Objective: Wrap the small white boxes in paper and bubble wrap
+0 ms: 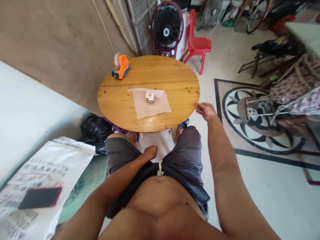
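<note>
A small cream box with a red mark (150, 96) stands on a thin, pale pinkish sheet (140, 111) in the middle of an oval wooden table (112, 100). At the table's right edge, the fingers of my right hand (206, 110) are drawn together in a pinch, and what they hold, if anything, cannot be made out. Over my lap, my left hand (150, 152) is closed in a fist, with nothing showing in it. An orange and blue tape dispenser (122, 66) with a roll of tape sits at the table's far left, away from both hands.
Behind the table are a black round fan (167, 28) and a red plastic chair (198, 41). To my left, a phone (40, 198) lies on a white printed sack (72, 156), near black plastic bags (96, 130). A patterned floor tile (262, 116) and folding furniture are at right.
</note>
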Available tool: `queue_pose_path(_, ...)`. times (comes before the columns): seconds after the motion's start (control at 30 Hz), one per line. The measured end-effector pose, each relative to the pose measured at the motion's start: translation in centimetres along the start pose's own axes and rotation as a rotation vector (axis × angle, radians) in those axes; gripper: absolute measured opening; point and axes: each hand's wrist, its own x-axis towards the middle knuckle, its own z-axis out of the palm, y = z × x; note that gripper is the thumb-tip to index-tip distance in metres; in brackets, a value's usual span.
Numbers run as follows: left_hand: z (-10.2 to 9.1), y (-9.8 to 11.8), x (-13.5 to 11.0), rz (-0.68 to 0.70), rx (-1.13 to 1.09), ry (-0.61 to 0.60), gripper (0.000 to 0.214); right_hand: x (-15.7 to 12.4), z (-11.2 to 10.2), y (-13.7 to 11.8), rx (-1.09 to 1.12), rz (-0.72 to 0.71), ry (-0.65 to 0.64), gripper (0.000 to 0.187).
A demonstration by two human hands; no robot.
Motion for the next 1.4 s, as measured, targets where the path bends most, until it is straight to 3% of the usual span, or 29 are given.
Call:
queue_pose_path(0.27,0.1,0.1,0.0,0.022,0.064,-0.035,0.030,-0.1,-0.7,-0.4,0.053,-0.024,-0.050,0.026)
queue_pose_path(0.63,0.3,0.0,-0.1,0.055,0.054,-0.075,0.032,-1.2,-1.2,-1.5,-0.067,0.017,-0.032,0.023)
queue_pose_path(0.9,0.0,0.2,-0.6,0.062,0.049,-0.086,0.032,-2.1,-0.6,-2.5,-0.153,0.008,0.031,0.010)
queue_pose_path(1.4,-0.3,0.3,-1.5,0.102,0.047,-0.072,0.036,-2.4,0.6,-5.6,-0.414,-0.026,0.095,0.012)
